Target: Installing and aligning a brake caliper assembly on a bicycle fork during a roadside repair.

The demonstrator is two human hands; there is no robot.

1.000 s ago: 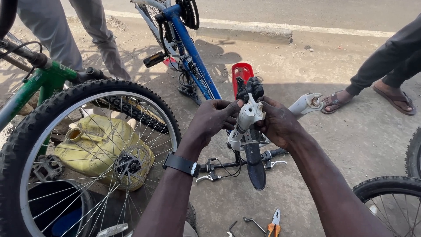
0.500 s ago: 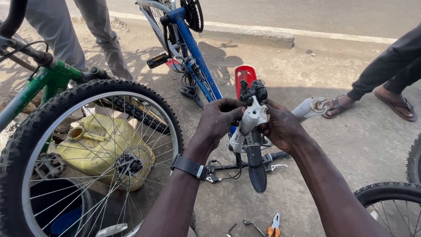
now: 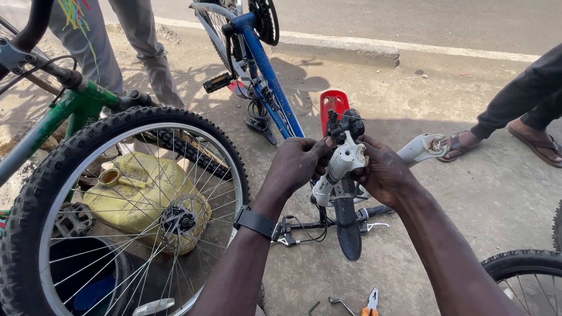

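We hold our left hand [image 3: 297, 165] and right hand [image 3: 383, 174] chest-high, fingers curled and pressed around the white fork leg [image 3: 339, 167] of the upturned bicycle. Space is tight — spoked wheel [image 3: 126, 205] just left, blue frame [image 3: 272, 79] ahead, bare ground to the right. Since a second ago the grip has hardly shifted.

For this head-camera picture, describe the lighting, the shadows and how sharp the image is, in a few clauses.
Head view: hard daylight, dark shadows on the ground; left hand and right hand on the white fork leg are sharp; spoked wheel crisp, rim curved by the wide lens; slight glare off the white metal.
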